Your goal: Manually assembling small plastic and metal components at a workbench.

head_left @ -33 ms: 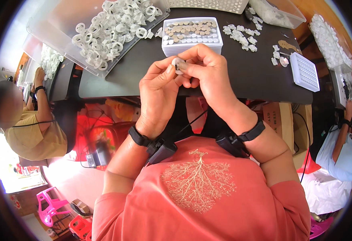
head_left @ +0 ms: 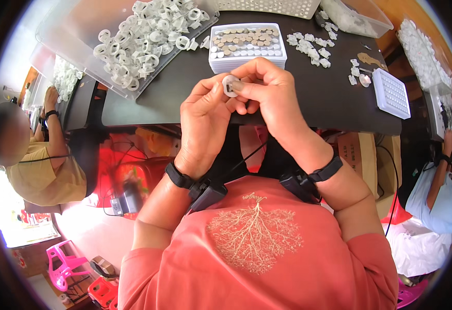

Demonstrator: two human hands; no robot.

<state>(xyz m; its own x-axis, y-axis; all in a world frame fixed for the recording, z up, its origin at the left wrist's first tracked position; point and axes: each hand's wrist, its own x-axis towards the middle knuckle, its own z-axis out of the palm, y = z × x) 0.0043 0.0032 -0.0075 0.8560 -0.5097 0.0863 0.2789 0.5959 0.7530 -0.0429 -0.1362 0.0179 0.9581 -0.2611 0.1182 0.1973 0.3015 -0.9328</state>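
Note:
Above the near table edge, both hands meet around a small round translucent-white plastic part (head_left: 230, 86) with a dark slot or insert in its middle. My left hand (head_left: 202, 111) pinches its left rim between thumb and fingers. From the other side, my right hand (head_left: 267, 93) has its thumb laid against the part's face, with the index finger curled behind. Fingers hide the part's back. Just beyond my hands stands a stack of white trays (head_left: 247, 61); the top one holds rows of small tan and white discs (head_left: 246, 37).
A clear bin (head_left: 89, 70) heaped with white ring-shaped parts (head_left: 148, 39) lies at the left. Small white plastic pieces (head_left: 311, 46) are scattered at the right, near another white tray (head_left: 391, 93). Co-workers sit to the left (head_left: 45, 170) and right (head_left: 442, 194).
The round part now shows more of its face toward me. My left thumb has drawn back off that face, and my right hand has shifted very slightly to the right.

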